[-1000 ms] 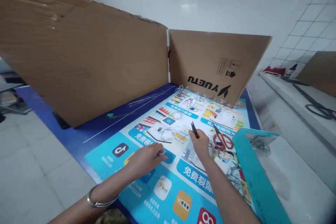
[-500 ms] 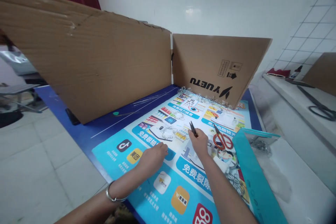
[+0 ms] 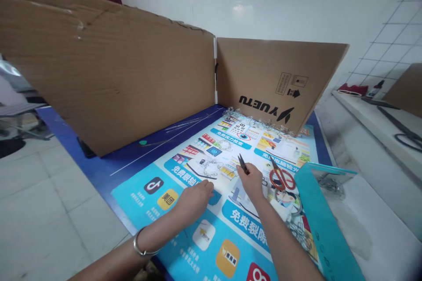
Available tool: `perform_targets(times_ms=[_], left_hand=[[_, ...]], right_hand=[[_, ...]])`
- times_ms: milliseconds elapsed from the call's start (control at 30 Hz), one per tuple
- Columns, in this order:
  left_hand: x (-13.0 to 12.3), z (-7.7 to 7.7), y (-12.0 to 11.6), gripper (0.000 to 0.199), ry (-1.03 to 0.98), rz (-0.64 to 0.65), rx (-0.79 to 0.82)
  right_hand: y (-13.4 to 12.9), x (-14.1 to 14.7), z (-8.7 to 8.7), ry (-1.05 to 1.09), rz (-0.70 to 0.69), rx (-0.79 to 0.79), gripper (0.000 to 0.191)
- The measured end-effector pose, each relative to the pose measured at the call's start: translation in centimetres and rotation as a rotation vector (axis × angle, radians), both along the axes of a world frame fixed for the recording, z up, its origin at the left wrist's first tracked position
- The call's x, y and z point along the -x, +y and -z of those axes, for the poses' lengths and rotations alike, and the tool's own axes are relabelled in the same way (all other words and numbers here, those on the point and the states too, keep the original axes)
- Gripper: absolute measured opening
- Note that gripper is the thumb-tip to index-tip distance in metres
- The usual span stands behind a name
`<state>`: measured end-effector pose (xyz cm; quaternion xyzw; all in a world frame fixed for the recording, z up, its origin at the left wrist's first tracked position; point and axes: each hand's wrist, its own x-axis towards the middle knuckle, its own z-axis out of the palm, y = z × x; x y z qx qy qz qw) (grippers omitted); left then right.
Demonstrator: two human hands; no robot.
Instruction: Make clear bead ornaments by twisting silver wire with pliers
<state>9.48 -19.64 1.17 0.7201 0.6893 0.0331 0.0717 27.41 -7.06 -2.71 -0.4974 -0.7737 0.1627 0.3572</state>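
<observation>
Cardboard wall (image 3: 115, 74) stands along the far edge of the printed mat (image 3: 138, 193), well ahead of my hands; red scissors (image 3: 282, 179) just right. Right hand (image 3: 252, 181) closed, pinching black tweezers (image 3: 243, 163), tips up, angled slightly left toward the wall. Left hand (image 3: 194, 202) loosely open, fingers on the mat, near a bead chain (image 3: 211, 167).

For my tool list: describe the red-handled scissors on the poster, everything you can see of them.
The scissors have two red finger loops that look like plastic and slim, dark, metal-looking blades. The blades appear closed and point up and to the left, away from the person. The scissors lie flat on the printed poster, near its right side and just right of the right hand, which does not touch them. Only the poster appears to touch them.
</observation>
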Motion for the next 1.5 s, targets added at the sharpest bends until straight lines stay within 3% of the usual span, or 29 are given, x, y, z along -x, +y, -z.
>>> perform_targets(times_ms=[433, 667, 767, 900, 1100, 1267, 1500], left_hand=[[0.6, 0.4, 0.2, 0.021, -0.148, 0.042, -0.04], [2.1, -0.4, 0.7, 0.02, -0.375, 0.089, -0.042], [2.8, -0.8, 1.2, 0.023, -0.59, 0.115, -0.085], [3.7, -1.4, 2.8, 0.023, -0.974, 0.068, -0.02], [4.5, -2.9, 6.6, 0.019, -1.355, -0.012, 0.185], [3.6, -4.1, 10.3, 0.031, -1.502, -0.002, 0.286], [1.3, -4.2, 12.7, 0.021, -1.586, 0.055, 0.388]], right_hand=[[0.1, 0.2, 0.3, -0.02, -0.026, -0.012, 0.027], [-0.6, 0.8, -0.9, 0.014, -0.066, -0.048, 0.025], [-0.8, 1.0, -1.5, 0.047, -0.074, -0.05, 0.028], [-1.1, 1.3, -2.2, 0.081, -0.097, -0.044, 0.026], [-1.3, 1.8, -2.8, 0.093, -0.158, -0.048, 0.017], [-1.4, 2.2, -3.1, 0.161, -0.15, 0.001, 0.017], [-1.9, 2.7, -3.7, 0.37, -0.068, 0.213, 0.022]])
